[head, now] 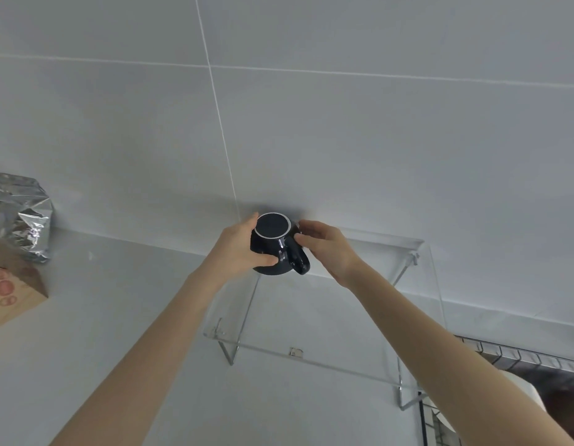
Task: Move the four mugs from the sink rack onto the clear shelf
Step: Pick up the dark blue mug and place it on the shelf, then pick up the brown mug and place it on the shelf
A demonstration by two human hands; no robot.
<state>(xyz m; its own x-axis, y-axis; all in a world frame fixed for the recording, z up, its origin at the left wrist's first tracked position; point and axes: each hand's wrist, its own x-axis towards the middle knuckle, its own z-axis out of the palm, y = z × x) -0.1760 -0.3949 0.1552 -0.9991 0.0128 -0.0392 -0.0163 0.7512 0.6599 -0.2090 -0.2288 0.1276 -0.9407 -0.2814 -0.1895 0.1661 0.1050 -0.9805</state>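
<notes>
A dark blue mug (272, 246) is upside down, its white-ringed base facing up, at the back left corner of the clear shelf (327, 358), close to the wall. My left hand (239, 244) grips its left side. My right hand (327, 249) touches its right side by the handle, which points toward me. I cannot tell whether the mug rests on the shelf or hovers just above it. The wire sink rack (520, 358) shows at the lower right; something white lies in it, mostly hidden by my right arm.
The tiled wall (311, 123) rises right behind the shelf. A silver foil bag (25, 217) and a brown paper bag (12, 291) stand on the counter at the far left. The white counter (118, 300) stretches between them and the shelf.
</notes>
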